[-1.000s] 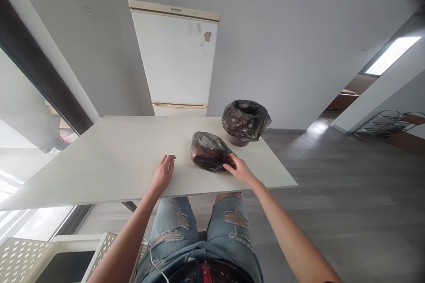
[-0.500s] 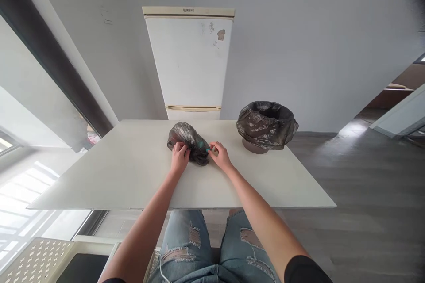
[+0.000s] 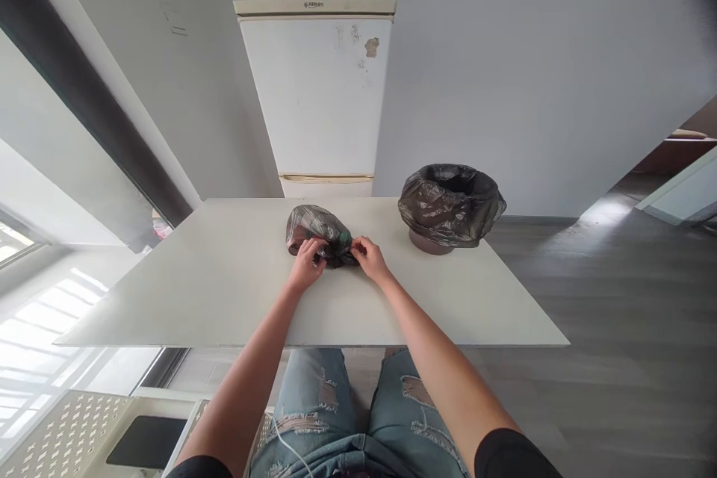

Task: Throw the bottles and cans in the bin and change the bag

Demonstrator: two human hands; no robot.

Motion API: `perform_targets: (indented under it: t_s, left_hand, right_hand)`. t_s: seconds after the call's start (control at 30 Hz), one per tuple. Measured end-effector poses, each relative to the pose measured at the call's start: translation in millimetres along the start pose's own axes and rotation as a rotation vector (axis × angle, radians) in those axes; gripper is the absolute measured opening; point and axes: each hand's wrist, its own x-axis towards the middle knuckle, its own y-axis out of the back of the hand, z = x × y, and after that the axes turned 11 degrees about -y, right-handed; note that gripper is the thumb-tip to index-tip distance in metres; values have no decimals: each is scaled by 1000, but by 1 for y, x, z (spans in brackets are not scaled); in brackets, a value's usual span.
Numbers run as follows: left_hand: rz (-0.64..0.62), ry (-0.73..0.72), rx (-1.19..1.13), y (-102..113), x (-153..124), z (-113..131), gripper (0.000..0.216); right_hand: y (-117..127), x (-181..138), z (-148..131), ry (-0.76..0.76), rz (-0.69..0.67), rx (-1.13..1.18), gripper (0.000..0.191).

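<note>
A filled black plastic bag (image 3: 320, 221) lies on the white table (image 3: 196, 276); something reddish and something green show dimly through its thin film. My left hand (image 3: 307, 263) is closed on the near side of the bag, its fingers curled into the plastic. At the bag's right end, my right hand (image 3: 370, 257) pinches the gathered plastic between thumb and fingers. The exact grip under the fingertips is hidden.
A brown bin (image 3: 431, 243) lined with a black bag stands at the table's right rear. Beyond the table is a white refrigerator (image 3: 319, 97) against the wall. A cream-coloured perforated plastic piece (image 3: 84, 426) is at lower left.
The bag's right end is bunched closer together, and its loose plastic no longer hangs as far toward me. Both hands stay on the bag. The view has tilted slightly.
</note>
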Motion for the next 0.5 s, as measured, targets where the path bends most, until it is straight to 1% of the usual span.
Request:
perform_targets:
  t_s: [0.1,0.2,0.27,0.33,0.4,0.5]
  left_hand:
    - [-36,3,7,4,2,4,34]
    - [-41,42,-30,7,2,5,30]
    - [-4,103,-43,7,2,5,32]
    - [54,163,-37,5,2,5,29]
    - [106,191,-26,4,1,4,22]
    - [195,226,-18,3,-1,2,17]
  right_hand:
    - [1,-3,-6,4,-46,26,24]
    - [-1,-2,-11,-12,-95,53,20]
    - [-1,0,-12,-52,-77,85,24]
    - [0,1,-10,-102,-10,123,34]
    - [4,2,-6,-151,84,160,41]
    - [9,3,1,-228,239,231,43]
